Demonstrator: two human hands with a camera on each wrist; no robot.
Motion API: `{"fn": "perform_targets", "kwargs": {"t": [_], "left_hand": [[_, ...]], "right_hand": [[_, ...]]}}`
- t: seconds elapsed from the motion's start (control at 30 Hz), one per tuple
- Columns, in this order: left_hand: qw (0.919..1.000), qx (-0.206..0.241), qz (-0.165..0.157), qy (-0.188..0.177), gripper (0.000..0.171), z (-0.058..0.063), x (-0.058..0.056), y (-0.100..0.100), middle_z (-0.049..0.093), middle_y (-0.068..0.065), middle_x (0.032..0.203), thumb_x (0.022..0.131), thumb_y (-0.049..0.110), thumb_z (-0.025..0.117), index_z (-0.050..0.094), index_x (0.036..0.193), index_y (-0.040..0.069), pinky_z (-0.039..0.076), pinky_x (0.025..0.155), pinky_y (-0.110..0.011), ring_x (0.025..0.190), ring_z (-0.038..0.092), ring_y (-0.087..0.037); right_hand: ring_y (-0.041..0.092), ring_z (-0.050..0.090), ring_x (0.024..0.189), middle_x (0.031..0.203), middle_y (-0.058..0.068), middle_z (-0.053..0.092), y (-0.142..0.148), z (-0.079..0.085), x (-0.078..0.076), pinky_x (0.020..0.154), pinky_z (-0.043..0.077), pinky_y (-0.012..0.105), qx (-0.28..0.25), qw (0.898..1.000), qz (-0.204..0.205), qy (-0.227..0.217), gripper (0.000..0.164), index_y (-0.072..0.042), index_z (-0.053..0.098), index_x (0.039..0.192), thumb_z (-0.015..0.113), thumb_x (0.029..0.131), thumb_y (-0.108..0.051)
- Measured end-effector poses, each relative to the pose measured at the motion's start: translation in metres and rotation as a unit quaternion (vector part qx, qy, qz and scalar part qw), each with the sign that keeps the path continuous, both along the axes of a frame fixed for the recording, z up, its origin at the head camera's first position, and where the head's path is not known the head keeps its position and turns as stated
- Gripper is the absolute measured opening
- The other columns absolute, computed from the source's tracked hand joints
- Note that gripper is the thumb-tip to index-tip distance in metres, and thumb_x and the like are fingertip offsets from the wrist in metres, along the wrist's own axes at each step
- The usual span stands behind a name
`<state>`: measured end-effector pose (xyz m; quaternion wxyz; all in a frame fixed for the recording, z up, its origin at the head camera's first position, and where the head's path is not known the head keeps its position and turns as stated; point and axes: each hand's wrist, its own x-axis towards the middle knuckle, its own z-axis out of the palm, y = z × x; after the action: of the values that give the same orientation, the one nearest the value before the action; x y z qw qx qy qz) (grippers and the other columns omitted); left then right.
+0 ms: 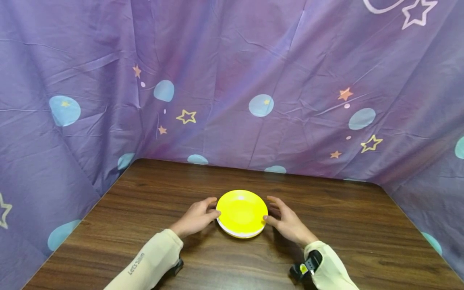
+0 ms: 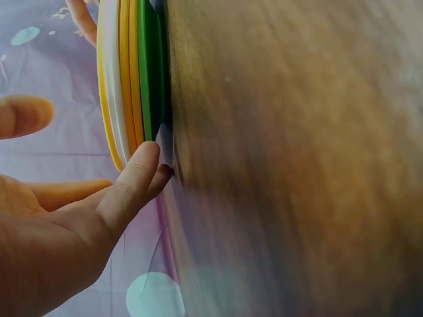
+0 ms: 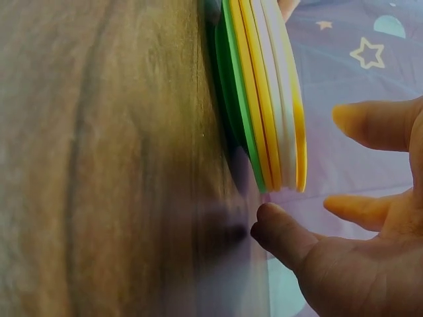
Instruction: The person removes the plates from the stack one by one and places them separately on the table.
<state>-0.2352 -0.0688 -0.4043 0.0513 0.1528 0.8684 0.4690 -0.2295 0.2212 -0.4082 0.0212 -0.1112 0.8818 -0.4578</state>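
A stack of round plates (image 1: 241,212) stands on the wooden table, a bright yellow one on top. From the side, the left wrist view shows yellow, white, orange-yellow and green rims (image 2: 153,72), green lowest. My left hand (image 1: 196,216) is at the stack's left side, thumb tip over the top rim in the head view and fingers extended; in its wrist view a fingertip (image 2: 149,153) is right at the green rim. On the other side is my right hand (image 1: 288,224), fingers spread and loosely bent. In the right wrist view, its fingertips (image 3: 268,214) are just off the stacked rims (image 3: 274,132).
The dark wooden tabletop (image 1: 174,181) reaches back to a purple curtain (image 1: 224,80) printed with stars and dots, which also hangs along the left and right sides. A black strap device (image 1: 306,266) is on the right wrist, over a pale sleeve (image 1: 331,262).
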Motion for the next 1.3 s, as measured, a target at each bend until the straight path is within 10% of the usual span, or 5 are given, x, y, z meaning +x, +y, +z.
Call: {"fn": "perform_targets", "kwargs": {"t": [1.3], "left_hand": [[0.9986, -0.046, 0.010, 0.023, 0.048, 0.0001, -0.0042, 0.0058, 0.064, -0.020, 0.135, 0.090, 0.018, 0.063, 0.061, 0.132, -0.004, 0.047, 0.110, -0.051, 0.128, 0.059, -0.032]], "right_hand": [[0.047, 0.054, 0.131, 0.148, 0.033, 0.045, -0.0078, -0.0063, -0.0038, 0.106, 0.052, 0.048, -0.029, 0.999, 0.012, -0.017, 0.065, 0.006, 0.035, 0.149, 0.065, 0.092, -0.002]]}}
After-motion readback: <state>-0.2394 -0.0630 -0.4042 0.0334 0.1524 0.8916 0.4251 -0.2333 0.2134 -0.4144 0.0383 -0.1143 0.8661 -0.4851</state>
